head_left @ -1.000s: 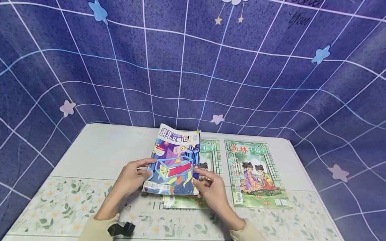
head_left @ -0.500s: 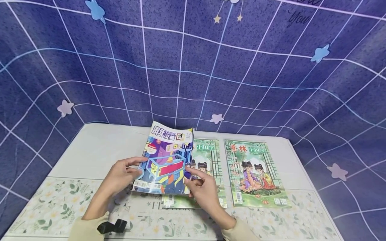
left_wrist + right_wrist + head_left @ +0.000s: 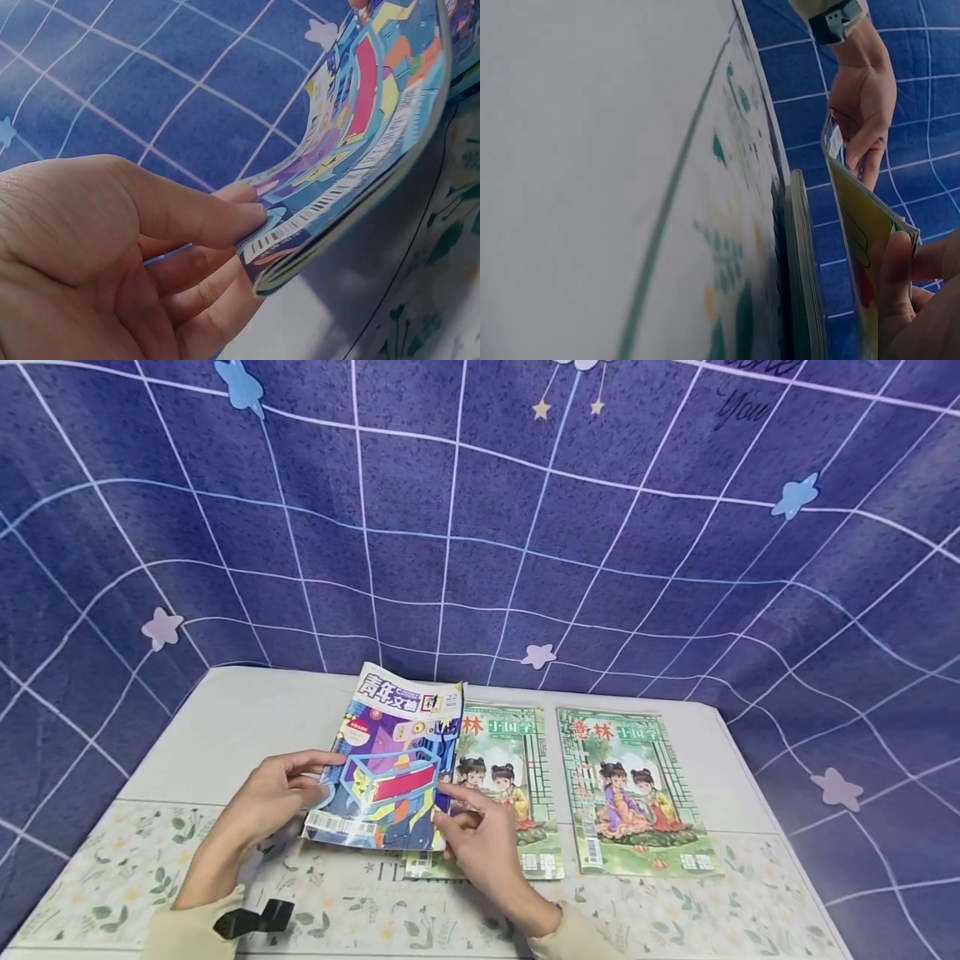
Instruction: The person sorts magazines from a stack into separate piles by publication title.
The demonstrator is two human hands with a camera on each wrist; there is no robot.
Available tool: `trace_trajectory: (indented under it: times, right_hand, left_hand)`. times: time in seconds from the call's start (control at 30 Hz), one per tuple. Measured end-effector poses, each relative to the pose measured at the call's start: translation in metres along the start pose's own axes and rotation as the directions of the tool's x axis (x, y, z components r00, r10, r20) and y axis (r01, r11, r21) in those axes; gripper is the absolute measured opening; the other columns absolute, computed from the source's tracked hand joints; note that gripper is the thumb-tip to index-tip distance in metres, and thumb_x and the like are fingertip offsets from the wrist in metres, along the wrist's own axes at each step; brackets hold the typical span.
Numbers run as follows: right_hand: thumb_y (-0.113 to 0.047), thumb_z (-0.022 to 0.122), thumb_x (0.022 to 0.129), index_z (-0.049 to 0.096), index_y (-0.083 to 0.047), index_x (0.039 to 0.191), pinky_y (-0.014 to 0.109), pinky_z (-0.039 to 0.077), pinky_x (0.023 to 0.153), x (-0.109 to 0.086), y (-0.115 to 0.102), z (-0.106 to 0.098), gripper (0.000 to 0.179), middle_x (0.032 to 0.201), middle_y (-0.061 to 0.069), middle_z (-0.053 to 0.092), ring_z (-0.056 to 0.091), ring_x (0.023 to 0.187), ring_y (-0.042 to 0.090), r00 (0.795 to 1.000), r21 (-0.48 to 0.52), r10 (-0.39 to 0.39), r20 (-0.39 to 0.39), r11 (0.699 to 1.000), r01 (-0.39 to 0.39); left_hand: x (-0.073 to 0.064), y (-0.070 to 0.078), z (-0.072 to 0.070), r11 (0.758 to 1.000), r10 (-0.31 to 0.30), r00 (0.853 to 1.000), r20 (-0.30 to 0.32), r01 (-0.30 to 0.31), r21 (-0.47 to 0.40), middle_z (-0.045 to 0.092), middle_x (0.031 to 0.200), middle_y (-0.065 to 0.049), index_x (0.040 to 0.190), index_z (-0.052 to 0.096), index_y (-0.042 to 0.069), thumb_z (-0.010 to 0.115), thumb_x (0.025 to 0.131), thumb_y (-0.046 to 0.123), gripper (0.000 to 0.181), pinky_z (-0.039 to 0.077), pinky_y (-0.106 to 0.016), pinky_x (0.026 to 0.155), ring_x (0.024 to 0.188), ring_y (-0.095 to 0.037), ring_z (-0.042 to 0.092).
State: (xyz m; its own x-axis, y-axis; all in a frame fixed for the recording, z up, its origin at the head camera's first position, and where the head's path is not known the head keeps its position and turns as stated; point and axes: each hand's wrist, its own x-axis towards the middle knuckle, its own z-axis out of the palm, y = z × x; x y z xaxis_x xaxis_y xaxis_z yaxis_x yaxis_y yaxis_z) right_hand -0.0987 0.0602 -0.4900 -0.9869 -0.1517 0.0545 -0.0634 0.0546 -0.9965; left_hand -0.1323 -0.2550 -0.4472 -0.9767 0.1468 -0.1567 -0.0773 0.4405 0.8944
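A colourful magazine [image 3: 393, 768] with a white title band is held above the table, its cover facing up. My left hand [image 3: 273, 793] pinches its left edge; in the left wrist view that thumb lies on the cover near the barcode, and the magazine [image 3: 352, 142] bends upward. On the opposite edge, my right hand [image 3: 483, 839] grips the lower right side. Seen from the right wrist, the raised magazine [image 3: 855, 217] shows its yellowish back cover. Partly beneath it lies a green magazine [image 3: 517, 777] with two drawn figures, its left part covered.
Another green magazine [image 3: 637, 793] with the same cover lies to the right. The white table [image 3: 225, 727] carries a flower-patterned band [image 3: 150, 868] along its front. Behind and around it hangs a blue grid-patterned cloth [image 3: 480, 568].
Both hands have carried the colourful magazine leftward, tilting it slightly clockwise. More of the green magazine beneath now shows. The right green magazine has stayed in place.
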Motion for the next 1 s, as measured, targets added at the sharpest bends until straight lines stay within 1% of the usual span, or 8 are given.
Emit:
trace_trajectory:
  times: [0.1, 0.2, 0.33, 0.43, 0.7, 0.8, 0.9, 1.0]
  right_hand:
    - [0.001, 0.082, 0.097, 0.075, -0.007, 0.141, 0.016, 0.050, 0.048, 0.000, 0.000, 0.005, 0.045, 0.078, 0.015, 0.078, 0.063, 0.053, 0.008, 1.000, 0.002, -0.008, 0.008, 1.000, 0.008]
    - [0.001, 0.082, 0.097, 0.076, -0.008, 0.140, 0.015, 0.047, 0.046, 0.000, 0.001, 0.010, 0.045, 0.076, 0.015, 0.077, 0.065, 0.052, 0.013, 1.000, -0.009, -0.026, 0.010, 1.000, 0.026]
    - [0.002, 0.082, 0.097, 0.076, -0.007, 0.140, 0.015, 0.045, 0.044, 0.001, 0.001, 0.016, 0.044, 0.071, 0.013, 0.076, 0.068, 0.050, 0.028, 0.998, -0.046, -0.063, 0.016, 0.997, 0.064]
    - [0.001, 0.082, 0.097, 0.076, -0.007, 0.140, 0.016, 0.046, 0.044, 0.003, 0.001, 0.022, 0.044, 0.070, 0.012, 0.076, 0.069, 0.050, 0.032, 0.997, -0.052, -0.070, 0.025, 0.996, 0.071]
    - [0.002, 0.082, 0.096, 0.077, -0.007, 0.138, 0.017, 0.048, 0.044, 0.007, 0.002, 0.036, 0.043, 0.071, 0.011, 0.075, 0.067, 0.049, 0.016, 0.997, -0.037, -0.067, 0.035, 0.997, 0.068]
    - [0.001, 0.083, 0.097, 0.078, -0.007, 0.136, 0.016, 0.046, 0.044, 0.009, 0.002, 0.040, 0.041, 0.069, 0.012, 0.075, 0.067, 0.049, 0.013, 0.997, -0.059, -0.073, 0.035, 0.995, 0.075]
    - [0.000, 0.083, 0.097, 0.080, -0.009, 0.134, 0.016, 0.042, 0.044, 0.009, 0.002, 0.044, 0.038, 0.078, 0.010, 0.078, 0.064, 0.049, 0.007, 0.996, -0.080, -0.079, 0.039, 0.993, 0.082]
    - [-0.001, 0.083, 0.097, 0.081, -0.008, 0.132, 0.015, 0.040, 0.046, 0.010, 0.001, 0.049, 0.036, 0.098, 0.008, 0.080, 0.060, 0.051, 0.000, 0.995, -0.090, -0.096, 0.039, 0.991, 0.099]
  left_hand:
    - [-0.001, -0.006, -0.006, 0.999, 0.037, 0.999, 0.011, -0.038, 0.003, 0.068, 0.111, -0.008, 0.150, 0.065, -0.002, 0.074, 0.103, 0.001, 0.049, 0.055, -0.026, 0.078, 0.090, -0.011, 0.058]
    - [-0.001, -0.012, -0.012, 0.997, 0.066, 0.998, 0.026, -0.065, -0.039, 0.057, 0.103, -0.007, 0.149, 0.064, -0.004, 0.074, 0.102, 0.000, 0.048, 0.051, -0.025, 0.073, 0.086, -0.009, 0.052]
    - [-0.001, -0.018, -0.021, 0.994, 0.072, 0.996, 0.047, -0.068, -0.087, 0.046, 0.092, -0.002, 0.149, 0.062, -0.008, 0.074, 0.101, -0.002, 0.050, 0.047, -0.027, 0.067, 0.079, -0.010, 0.046]
    - [-0.002, -0.024, -0.026, 0.995, 0.073, 0.996, 0.050, -0.069, -0.079, 0.053, 0.094, 0.000, 0.149, 0.060, -0.009, 0.075, 0.101, -0.001, 0.051, 0.052, -0.027, 0.067, 0.080, -0.009, 0.050]
    - [-0.005, -0.033, -0.039, 0.994, 0.068, 0.997, 0.041, -0.064, -0.090, 0.046, 0.089, 0.002, 0.151, 0.059, -0.011, 0.074, 0.103, -0.001, 0.051, 0.047, -0.030, 0.065, 0.077, -0.009, 0.046]
    - [-0.007, -0.036, -0.042, 0.995, 0.073, 0.997, 0.037, -0.070, -0.068, 0.052, 0.093, 0.002, 0.150, 0.059, -0.011, 0.075, 0.103, 0.001, 0.051, 0.050, -0.030, 0.068, 0.081, -0.009, 0.050]
    - [-0.009, -0.039, -0.045, 0.997, 0.070, 0.997, 0.029, -0.069, -0.042, 0.059, 0.099, 0.001, 0.150, 0.060, -0.010, 0.076, 0.103, 0.003, 0.051, 0.054, -0.027, 0.071, 0.085, -0.008, 0.054]
    - [-0.009, -0.041, -0.049, 0.998, 0.063, 0.998, 0.021, -0.063, -0.020, 0.063, 0.105, -0.001, 0.151, 0.060, -0.009, 0.076, 0.104, 0.004, 0.051, 0.056, -0.027, 0.074, 0.090, -0.007, 0.057]
